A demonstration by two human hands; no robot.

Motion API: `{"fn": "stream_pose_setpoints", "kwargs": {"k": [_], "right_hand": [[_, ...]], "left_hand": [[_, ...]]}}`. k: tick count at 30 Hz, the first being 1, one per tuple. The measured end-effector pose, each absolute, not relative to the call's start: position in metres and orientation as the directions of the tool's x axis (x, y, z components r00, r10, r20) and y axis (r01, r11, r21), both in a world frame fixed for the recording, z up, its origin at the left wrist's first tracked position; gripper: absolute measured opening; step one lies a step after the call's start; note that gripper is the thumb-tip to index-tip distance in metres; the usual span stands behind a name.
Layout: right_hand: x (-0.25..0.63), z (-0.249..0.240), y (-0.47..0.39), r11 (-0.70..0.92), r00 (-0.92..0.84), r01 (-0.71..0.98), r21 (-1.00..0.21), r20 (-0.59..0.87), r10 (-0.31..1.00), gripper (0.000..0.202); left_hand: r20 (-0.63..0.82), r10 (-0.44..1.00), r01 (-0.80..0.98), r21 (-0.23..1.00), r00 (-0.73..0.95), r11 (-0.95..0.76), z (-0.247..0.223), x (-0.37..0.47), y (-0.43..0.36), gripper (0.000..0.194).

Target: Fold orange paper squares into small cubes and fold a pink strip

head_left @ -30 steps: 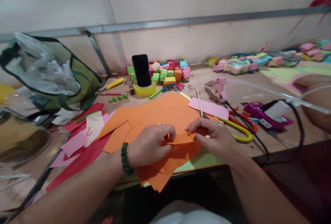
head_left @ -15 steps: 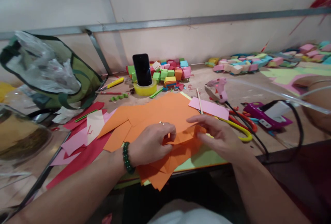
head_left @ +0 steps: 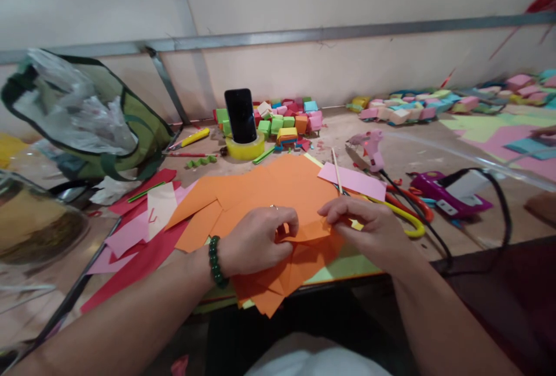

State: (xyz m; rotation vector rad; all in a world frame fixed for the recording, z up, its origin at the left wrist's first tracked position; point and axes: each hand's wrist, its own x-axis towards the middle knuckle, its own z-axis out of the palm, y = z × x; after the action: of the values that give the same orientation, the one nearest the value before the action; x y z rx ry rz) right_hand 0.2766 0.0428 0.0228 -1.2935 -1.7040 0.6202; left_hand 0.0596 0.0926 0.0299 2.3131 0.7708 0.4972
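Orange paper lies between and under the hands: a strip spans the gap from one hand to the other, above a spread of orange sheets. Whether it is a loose piece or a folded edge, I cannot tell. The left hand is curled nearly closed, thumb and fingers on the strip's left end, and has hardly shifted. The right hand has changed: half a second ago its thumb and fingers stood apart around a lifted end, and now they have drawn together in a pinch there. So the strip looks held at both ends again, which should give better control of the edge; how firm either grip is does not show.

Just beyond the right hand, the pink card and stick have stayed put, with the glue gun farther off. Well to the right, a co-worker's arm has drawn back, and blue paper now shows near that person's hand.
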Motion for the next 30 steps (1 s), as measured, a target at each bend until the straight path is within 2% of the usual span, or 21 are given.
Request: {"fn": "stream_pose_setpoints", "kwargs": {"k": [10, 16, 22, 24, 27, 30], "right_hand": [[0.257, 0.024, 0.040, 0.387, -0.117, 0.570, -0.725, 0.395, 0.911, 0.024], [0.250, 0.020, 0.038, 0.387, -0.112, 0.546, -0.743, 0.394, 0.912, 0.028], [0.248, 0.020, 0.036, 0.329, -0.079, 0.446, -0.832, 0.329, 0.941, 0.028], [0.249, 0.021, 0.036, 0.295, -0.070, 0.425, -0.856, 0.294, 0.953, 0.034], [0.249, 0.023, 0.036, 0.266, -0.118, 0.493, -0.828, 0.240, 0.964, 0.046], [0.248, 0.023, 0.036, 0.303, -0.151, 0.583, -0.754, 0.266, 0.952, 0.044]], "left_hand": [[0.129, 0.641, 0.373, 0.720, 0.757, -0.586, 0.031, 0.060, 0.089, 0.011], [0.030, 0.650, 0.362, 0.811, 0.759, -0.459, 0.032, 0.061, 0.093, 0.005], [-0.030, 0.703, 0.299, 0.917, 0.711, -0.263, 0.026, 0.063, 0.096, 0.017], [-0.015, 0.717, 0.302, 0.913, 0.697, -0.275, 0.024, 0.063, 0.098, 0.010], [0.010, 0.719, 0.297, 0.906, 0.695, -0.300, 0.023, 0.062, 0.100, 0.009], [-0.017, 0.713, 0.289, 0.921, 0.701, -0.262, 0.025, 0.062, 0.100, 0.011]]}}
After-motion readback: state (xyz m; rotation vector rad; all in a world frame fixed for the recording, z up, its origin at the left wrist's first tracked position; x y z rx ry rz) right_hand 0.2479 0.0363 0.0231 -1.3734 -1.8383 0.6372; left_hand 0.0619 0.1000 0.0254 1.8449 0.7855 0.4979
